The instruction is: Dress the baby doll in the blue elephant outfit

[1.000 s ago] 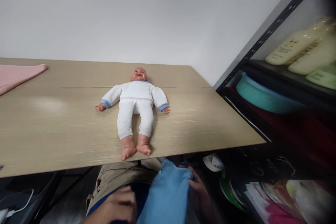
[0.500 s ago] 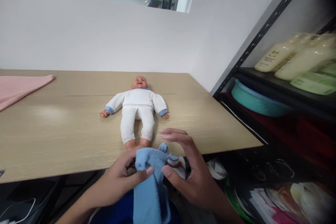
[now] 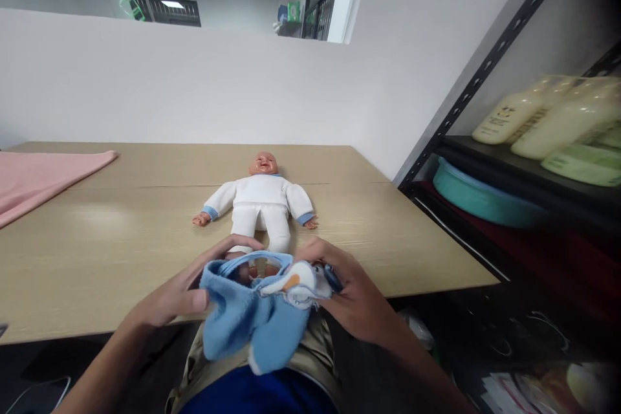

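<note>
A pair of small blue socks (image 3: 233, 320) hangs in front of my lap, with a white decoration and an orange patch at the right cuff. My left hand (image 3: 194, 288) holds the left sock's wide opening, its thumb outside and its fingers at the rim, partly inside. Gripping the decorated cuff, my right hand (image 3: 347, 291) has its fingertips partly hidden behind the fabric. Just beyond the socks, a baby doll (image 3: 262, 200) lies on its back in white clothes with blue cuffs. Its feet are mostly hidden by the socks and my hands.
The wooden table (image 3: 121, 259) extends left and right of the doll. A folded pink cloth (image 3: 43, 178) lies at its left. On the right, a black shelf (image 3: 470, 149) carries several cream bottles (image 3: 509, 116), with a teal basin (image 3: 480, 197) below.
The socks have been turned and spread, so an opening and two feet now show. My right hand, earlier open beside them, has closed on the cuff. The camera view has tilted up slightly.
</note>
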The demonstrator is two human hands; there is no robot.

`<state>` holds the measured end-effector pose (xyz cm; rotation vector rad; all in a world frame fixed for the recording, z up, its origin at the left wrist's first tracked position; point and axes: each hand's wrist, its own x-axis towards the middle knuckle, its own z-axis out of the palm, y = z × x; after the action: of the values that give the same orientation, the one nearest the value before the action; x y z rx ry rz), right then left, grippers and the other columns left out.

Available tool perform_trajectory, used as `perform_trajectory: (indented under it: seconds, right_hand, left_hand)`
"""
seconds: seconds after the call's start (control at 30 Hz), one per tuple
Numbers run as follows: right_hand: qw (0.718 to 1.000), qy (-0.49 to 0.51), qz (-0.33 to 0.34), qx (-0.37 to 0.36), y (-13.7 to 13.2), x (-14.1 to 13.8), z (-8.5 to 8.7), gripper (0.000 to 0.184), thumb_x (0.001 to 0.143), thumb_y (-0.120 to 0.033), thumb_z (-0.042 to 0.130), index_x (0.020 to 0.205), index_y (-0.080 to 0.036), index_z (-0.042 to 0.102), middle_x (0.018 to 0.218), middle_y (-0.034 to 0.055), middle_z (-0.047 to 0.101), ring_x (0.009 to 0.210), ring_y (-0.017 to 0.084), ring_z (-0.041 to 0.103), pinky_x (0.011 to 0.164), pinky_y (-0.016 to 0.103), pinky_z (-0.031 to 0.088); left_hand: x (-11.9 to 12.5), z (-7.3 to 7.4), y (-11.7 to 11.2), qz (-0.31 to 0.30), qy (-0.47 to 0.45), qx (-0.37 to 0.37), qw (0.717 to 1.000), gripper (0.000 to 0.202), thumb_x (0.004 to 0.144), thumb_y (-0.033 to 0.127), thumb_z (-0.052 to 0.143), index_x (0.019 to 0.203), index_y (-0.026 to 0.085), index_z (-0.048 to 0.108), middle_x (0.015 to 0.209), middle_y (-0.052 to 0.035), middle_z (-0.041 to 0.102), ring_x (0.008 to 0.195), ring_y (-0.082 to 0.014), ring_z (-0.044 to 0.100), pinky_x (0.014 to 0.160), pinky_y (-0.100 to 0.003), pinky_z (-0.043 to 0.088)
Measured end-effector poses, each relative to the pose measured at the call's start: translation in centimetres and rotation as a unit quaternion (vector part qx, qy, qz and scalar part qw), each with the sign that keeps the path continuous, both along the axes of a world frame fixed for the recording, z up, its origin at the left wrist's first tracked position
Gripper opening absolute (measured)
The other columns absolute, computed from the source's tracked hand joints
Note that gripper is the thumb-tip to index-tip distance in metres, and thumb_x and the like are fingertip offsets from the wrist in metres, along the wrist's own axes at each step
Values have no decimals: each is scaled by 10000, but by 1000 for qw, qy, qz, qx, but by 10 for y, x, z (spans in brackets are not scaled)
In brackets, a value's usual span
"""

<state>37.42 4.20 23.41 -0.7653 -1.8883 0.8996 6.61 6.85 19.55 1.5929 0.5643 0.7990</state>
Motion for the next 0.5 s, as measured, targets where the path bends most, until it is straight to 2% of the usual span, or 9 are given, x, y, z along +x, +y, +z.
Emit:
perform_trajectory:
  seconds: [0.03, 0.1, 0.2, 0.23, 0.3, 0.33, 0.4, 0.47, 0.5]
  right_hand:
    - [1000, 6, 12, -17, 2, -5, 5, 96, 1043, -242, 767, 1134, -264, 749, 1072, 7, 786, 961, 188, 749, 879, 315, 590]
    - [998, 17, 33, -56, 8, -15, 12, 297, 1016, -259, 823, 1295, -281, 722, 1082, 9, 796, 974, 196, 768, 907, 331, 609]
    - [995, 19, 13, -99, 18, -19, 16, 460, 983, -339, 887, 1386, -281, 671, 1063, 7, 771, 981, 198, 768, 951, 352, 620]
    - [994, 8, 3, -111, 21, -16, 15, 450, 983, -382, 890, 1363, -275, 674, 1089, 15, 763, 1002, 201, 764, 955, 352, 620]
    - [987, -47, 29, -150, 27, -7, 12, 456, 963, -462, 905, 1310, -257, 690, 1164, 39, 760, 1060, 224, 760, 951, 352, 619]
    - [978, -96, 66, -174, 30, -2, 10, 477, 919, -489, 943, 1257, -248, 708, 1156, 38, 767, 1051, 235, 758, 929, 345, 617]
    - [941, -213, 174, -199, 33, 5, 4, 445, 823, -518, 1006, 1032, -235, 732, 978, 3, 767, 902, 227, 735, 833, 320, 596]
    - [910, -279, 254, -171, 33, 5, -2, 400, 833, -504, 983, 829, -234, 688, 808, -21, 719, 760, 201, 679, 763, 312, 563]
    - [911, -275, 271, -142, 32, 3, -4, 347, 882, -472, 933, 811, -232, 692, 825, -10, 735, 763, 203, 683, 776, 316, 565]
  left_hand:
    - [2, 10, 6, -7, 43, 2, 999, 938, 900, 838, 777, 1606, 248, 593, 1344, -144, 699, 1257, -388, 682, 976, -432, 607]
    - [8, 27, 17, 5, 124, 21, 992, 794, 907, 726, 855, 1520, 257, 669, 1221, -100, 733, 1187, -340, 688, 964, -405, 591]
    - [16, 41, 28, -3, 155, 42, 987, 421, 941, 570, 889, 1136, 211, 785, 1012, -42, 722, 991, -240, 671, 900, -341, 558]
    - [16, 42, 30, -15, 146, 46, 988, 370, 973, 553, 861, 1032, 198, 775, 953, -30, 698, 929, -214, 650, 867, -324, 544]
    - [15, 41, 30, -36, 116, 60, 991, 349, 1031, 535, 797, 985, 192, 755, 929, -20, 657, 884, -190, 617, 834, -308, 526]
    - [14, 39, 29, -41, 101, 69, 992, 330, 1052, 525, 771, 1022, 196, 752, 966, -24, 653, 910, -192, 619, 848, -309, 528]
    - [11, 35, 23, -46, 83, 73, 993, 310, 1078, 516, 737, 1130, 211, 747, 1102, -49, 673, 1033, -221, 644, 937, -333, 546]
    - [7, 33, 16, -35, 94, 44, 994, 347, 1106, 549, 679, 1184, 215, 729, 1142, -62, 692, 1056, -233, 661, 957, -350, 561]
    - [5, 32, 12, -24, 113, 27, 993, 373, 1114, 572, 652, 1192, 214, 720, 1106, -55, 698, 1007, -224, 661, 917, -341, 566]
